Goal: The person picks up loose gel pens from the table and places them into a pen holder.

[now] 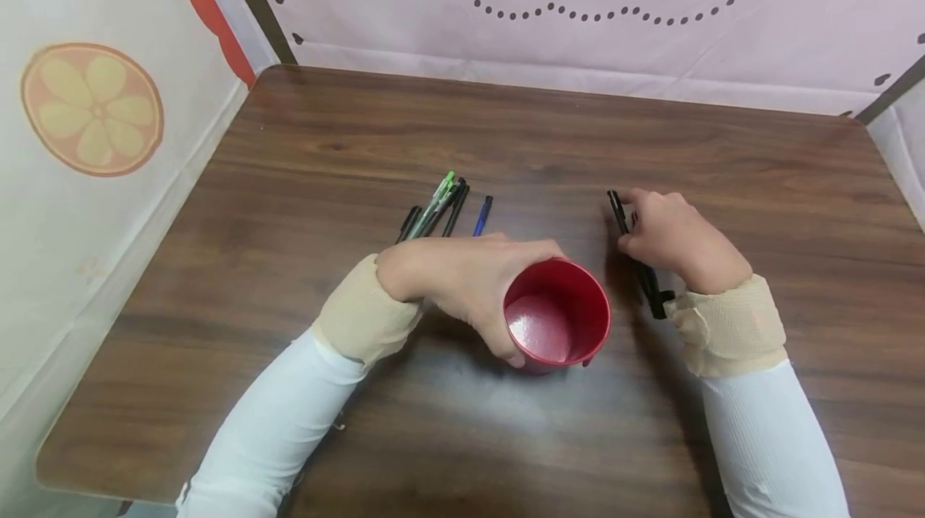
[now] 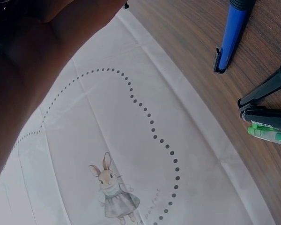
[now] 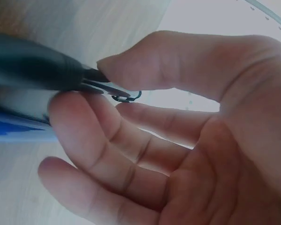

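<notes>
My left hand (image 1: 477,277) grips a red cup (image 1: 552,313) by its side, and the cup's mouth faces up toward the head camera. To the right, my right hand (image 1: 679,237) pinches a black pen (image 1: 617,211) between thumb and fingers. Beneath that hand another black length (image 1: 654,297) shows near the wrist. In the right wrist view the dark pen (image 3: 33,61) meets the thumb tip and fingertips, and a blue pen (image 3: 18,127) lies behind them. The left wrist view shows the left hand only as a dark shape at its upper left.
Beyond the left hand lie a blue pen (image 1: 483,215), a green pen (image 1: 435,201) and several black pens (image 1: 457,209) on the brown wooden table (image 1: 347,132). Printed cloth walls (image 1: 578,52) stand along the table's back and left edges.
</notes>
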`<state>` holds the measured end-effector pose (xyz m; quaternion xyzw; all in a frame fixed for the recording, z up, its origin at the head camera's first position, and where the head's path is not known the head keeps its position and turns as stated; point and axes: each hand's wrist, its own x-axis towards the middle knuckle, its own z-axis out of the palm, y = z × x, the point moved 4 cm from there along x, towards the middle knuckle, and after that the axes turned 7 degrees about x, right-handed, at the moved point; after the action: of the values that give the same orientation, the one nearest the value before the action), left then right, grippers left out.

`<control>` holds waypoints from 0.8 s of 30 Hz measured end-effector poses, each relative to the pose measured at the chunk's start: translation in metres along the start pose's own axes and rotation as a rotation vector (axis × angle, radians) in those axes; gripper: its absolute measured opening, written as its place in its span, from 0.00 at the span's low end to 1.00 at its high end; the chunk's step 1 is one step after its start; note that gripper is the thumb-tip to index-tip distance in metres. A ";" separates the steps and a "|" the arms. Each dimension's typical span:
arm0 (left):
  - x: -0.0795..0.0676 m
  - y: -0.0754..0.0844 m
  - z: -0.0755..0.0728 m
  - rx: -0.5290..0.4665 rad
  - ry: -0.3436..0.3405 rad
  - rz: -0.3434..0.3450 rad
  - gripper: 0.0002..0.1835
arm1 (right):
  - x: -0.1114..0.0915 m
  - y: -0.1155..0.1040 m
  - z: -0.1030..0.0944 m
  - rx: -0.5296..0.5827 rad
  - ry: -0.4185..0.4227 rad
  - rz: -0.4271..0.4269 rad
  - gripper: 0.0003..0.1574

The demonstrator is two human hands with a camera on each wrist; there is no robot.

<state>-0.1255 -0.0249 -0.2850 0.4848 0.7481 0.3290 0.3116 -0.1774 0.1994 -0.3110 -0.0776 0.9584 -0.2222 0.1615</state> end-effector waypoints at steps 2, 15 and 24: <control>-0.001 0.000 0.002 -0.001 0.005 0.007 0.47 | -0.002 -0.001 0.000 0.012 0.001 -0.001 0.40; 0.000 0.000 0.000 -0.015 0.013 0.032 0.47 | -0.006 -0.005 -0.007 0.044 0.031 -0.025 0.44; 0.000 0.000 0.000 -0.034 -0.004 0.028 0.48 | -0.011 -0.009 -0.012 0.097 0.090 -0.057 0.44</control>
<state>-0.1252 -0.0251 -0.2847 0.4907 0.7349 0.3449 0.3166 -0.1710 0.1991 -0.2936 -0.0870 0.9502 -0.2762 0.1155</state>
